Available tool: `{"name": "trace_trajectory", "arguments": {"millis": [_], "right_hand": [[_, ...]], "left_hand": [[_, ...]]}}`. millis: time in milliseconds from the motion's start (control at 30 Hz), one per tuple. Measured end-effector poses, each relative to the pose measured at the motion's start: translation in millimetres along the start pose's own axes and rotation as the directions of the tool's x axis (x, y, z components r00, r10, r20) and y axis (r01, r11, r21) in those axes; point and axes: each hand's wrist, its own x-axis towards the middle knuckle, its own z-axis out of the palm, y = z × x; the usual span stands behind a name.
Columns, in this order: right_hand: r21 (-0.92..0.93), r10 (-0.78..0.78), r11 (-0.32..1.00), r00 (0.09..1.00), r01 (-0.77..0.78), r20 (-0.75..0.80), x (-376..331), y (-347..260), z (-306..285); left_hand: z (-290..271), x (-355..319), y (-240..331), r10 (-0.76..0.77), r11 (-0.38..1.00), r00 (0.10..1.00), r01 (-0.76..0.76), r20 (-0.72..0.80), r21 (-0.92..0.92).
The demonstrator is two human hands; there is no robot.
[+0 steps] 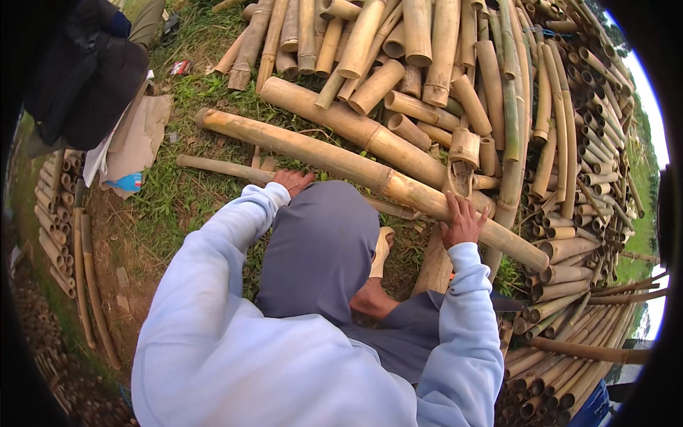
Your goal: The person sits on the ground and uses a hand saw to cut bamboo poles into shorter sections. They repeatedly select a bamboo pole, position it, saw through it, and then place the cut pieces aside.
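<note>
A long, thick bamboo pole (334, 158) lies slantwise in front of me, lower at its right end. Over its right part lies my right hand (464, 220), fingers bent across the top, gripping it. Beside my knee, my left hand (293, 182) is closed over a thinner bamboo pole (228, 168), its fingers partly hidden. That thinner pole runs on behind the knee. A short bamboo piece with a cut-away side (461, 178) stands just beyond my right hand. Farther off, another thick bamboo length (356, 128) lies roughly parallel to the long pole.
Cut bamboo lengths (434, 50) lie heaped ahead, and a tall stack (597, 149) rises at the right. More bamboo (562, 356) is piled at lower right. On the left are a dark bag (85, 78), flattened cardboard (139, 135) and another bamboo stack (57, 220).
</note>
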Motion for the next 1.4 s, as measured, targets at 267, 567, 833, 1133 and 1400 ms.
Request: {"name": "trace_trajectory", "arguments": {"millis": [267, 567, 833, 1133, 1400], "right_hand": [[0.481, -0.380, 0.774, 0.910, 0.411, -0.167, 4, -65, -39], [0.518, -0.272, 0.761, 0.918, 0.389, -0.290, 20, -102, -37], [0.544, -0.264, 0.735, 0.910, 0.405, -0.321, 38, -97, -35], [0.503, -0.326, 0.754, 0.905, 0.424, -0.274, 51, -82, -40], [0.474, -0.316, 0.799, 0.929, 0.370, -0.193, 63, -73, -33]], "left_hand": [[-91, -36, -26, 0.252, 0.963, 0.870, -0.180, -0.424, 0.202], [-108, -3, -43, 0.205, 0.978, 0.907, -0.199, -0.368, 0.056], [-121, 10, -50, 0.159, 0.984, 0.958, -0.172, -0.239, -0.038], [-122, 14, -40, 0.130, 0.984, 0.969, -0.152, -0.210, -0.094], [-152, 14, -14, 0.060, 0.988, 0.993, -0.074, -0.103, -0.139]]}}
